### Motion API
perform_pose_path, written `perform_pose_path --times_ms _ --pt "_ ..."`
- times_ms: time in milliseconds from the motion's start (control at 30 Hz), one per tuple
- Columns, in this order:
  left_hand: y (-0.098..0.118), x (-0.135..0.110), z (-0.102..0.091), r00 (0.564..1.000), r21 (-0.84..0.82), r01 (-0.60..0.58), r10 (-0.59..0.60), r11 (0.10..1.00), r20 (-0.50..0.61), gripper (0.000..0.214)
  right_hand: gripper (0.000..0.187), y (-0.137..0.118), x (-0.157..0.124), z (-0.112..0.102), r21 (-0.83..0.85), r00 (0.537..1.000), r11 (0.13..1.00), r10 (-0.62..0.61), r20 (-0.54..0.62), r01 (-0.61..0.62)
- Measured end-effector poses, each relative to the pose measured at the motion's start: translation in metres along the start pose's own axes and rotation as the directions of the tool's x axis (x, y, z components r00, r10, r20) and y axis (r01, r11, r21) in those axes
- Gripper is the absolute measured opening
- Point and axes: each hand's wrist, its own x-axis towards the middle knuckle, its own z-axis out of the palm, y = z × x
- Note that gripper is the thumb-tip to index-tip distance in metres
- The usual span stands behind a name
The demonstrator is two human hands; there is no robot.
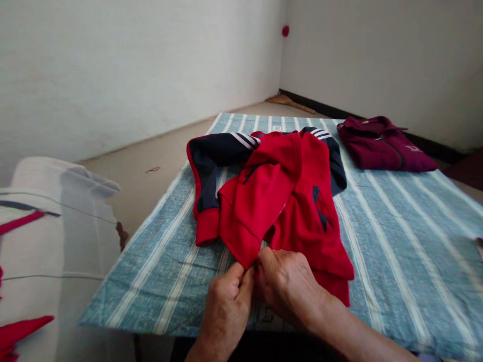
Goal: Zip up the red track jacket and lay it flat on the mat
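A red jacket (pixel 271 186) with dark navy sleeves and white stripes lies spread on the striped cloth. My left hand (pixel 228 296) is closed, pinching the jacket's lower front edge between thumb and fingers. Close beside it, my right hand (pixel 287 279) is closed on the jacket's other front edge, near the bottom of the zipper. The fingertips of my right hand are partly hidden, so the zipper end itself cannot be made out. One navy sleeve with a red cuff (pixel 207 227) bends down on the left side.
A folded maroon garment (pixel 385 143) with a collar and zipper lies at the table's far right. The table is covered by a blue-green cloth (pixel 400 241) with white stripes. A white bag (pixel 79 236) with red cloth showing stands at the left. Walls rise behind.
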Motion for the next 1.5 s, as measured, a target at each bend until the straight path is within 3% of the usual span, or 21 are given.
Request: perform_pose_path --times_ms 267,533,700,933,1300,1500 --pt "-0.001 0.0 0.002 0.999 0.055 0.01 -0.008 0.998 -0.031 0.036 0.016 -0.004 0.001 0.001 -0.222 0.988 0.97 -0.117 -0.096 0.094" --pt "0.005 0.0 -0.002 0.995 0.04 -0.068 0.071 0.997 -0.064 0.029 0.02 0.001 0.003 0.004 -0.131 0.974 0.989 -0.093 -0.205 0.067" --pt "0.007 -0.003 -0.004 0.999 -0.032 -0.015 0.016 0.999 0.035 0.026 0.027 0.01 0.007 0.0 -0.113 0.955 0.993 -0.008 -0.297 -0.027" --pt "0.014 -0.003 -0.006 0.995 -0.105 0.047 -0.038 0.993 0.087 0.028 0.026 0.025 0.013 0.001 -0.145 0.961 0.989 -0.031 -0.274 -0.009" --pt "0.0 -0.009 -0.018 0.996 -0.075 -0.045 0.05 0.996 0.068 0.034 0.021 0.021 0.024 -0.012 -0.176 0.974 0.984 -0.008 -0.225 -0.032" --pt "-0.002 -0.016 -0.02 0.994 -0.135 -0.051 0.063 0.989 0.09 0.037 0.018 0.043 0.03 -0.007 -0.194 0.972 0.975 0.06 -0.225 -0.105"
